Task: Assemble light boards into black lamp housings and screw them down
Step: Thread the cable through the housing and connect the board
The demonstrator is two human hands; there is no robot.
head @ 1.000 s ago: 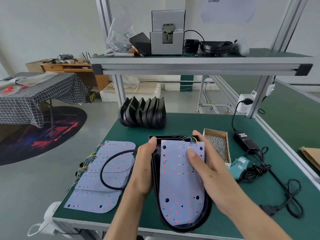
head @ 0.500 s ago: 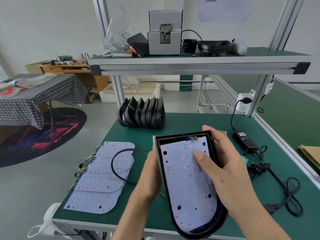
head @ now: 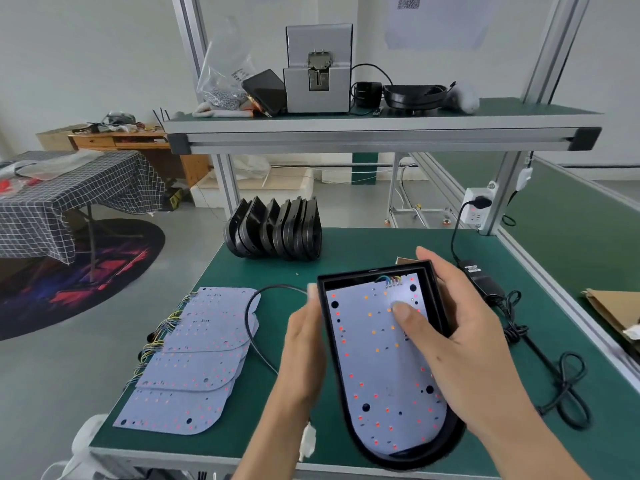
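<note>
The left hand and right hand both grasp the black D-shaped plastic lamp housing, tilted up off the bench. The right thumb (1 digit only) presses the pale LED-dotted light board; it should sit flat, holes aligned, before screwing.

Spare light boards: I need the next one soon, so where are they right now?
In the head view, the spare light boards lie overlapped on the green table's left side, left of the left hand.

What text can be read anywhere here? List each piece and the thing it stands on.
Nothing can be read as words.
QR code on the white paper sheet on the wall: blurred, cut off by the frame edge.
White label on the black power adapter brick: too small.
Print on the clear plastic bag of screws: blurred.
Dark marks on the stacked pale light boards: illegible.
</note>
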